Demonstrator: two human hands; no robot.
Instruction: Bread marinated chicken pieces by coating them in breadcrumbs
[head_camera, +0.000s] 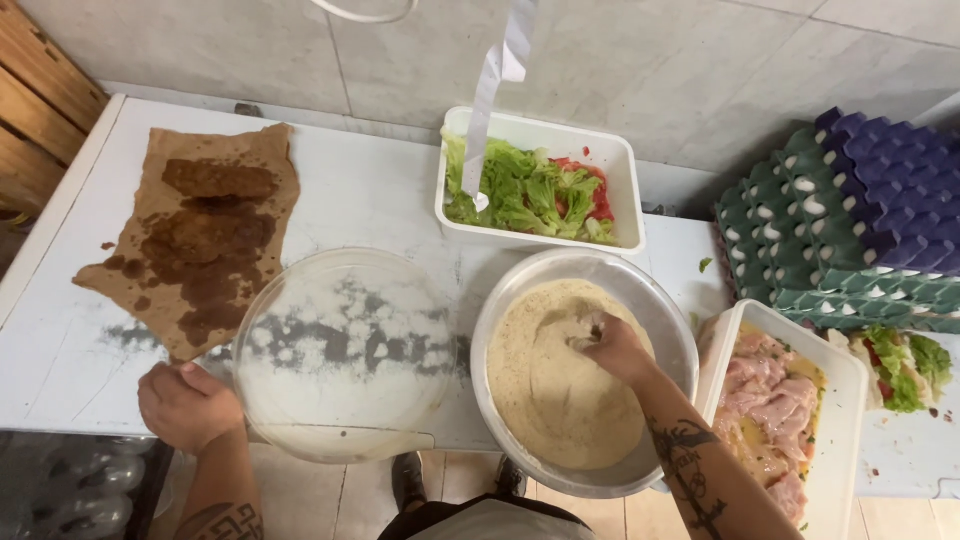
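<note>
Left hand rests closed in a loose fist on the front edge of the bench, just beside the lid and holding nothing. Right hand is down in the steel bowl, fingers bunched and pressed into the breadcrumbs; whether they grip anything under the crumbs cannot be told. At the bench's left end lies greasy brown paper with breaded pieces on it. Next along, at the front edge and overhanging it slightly, sits the clear round lid, dusted white. The bowl stands just right of the lid, also overhanging the front edge. Behind the bowl, toward the back edge, is a white tub of lettuce and tomato. Touching the bowl's right side, a second white tub holds raw chicken in marinade. Behind it, at the right end, egg trays are stacked, green under purple. A salad heap lies on the bench at the far right.
</note>
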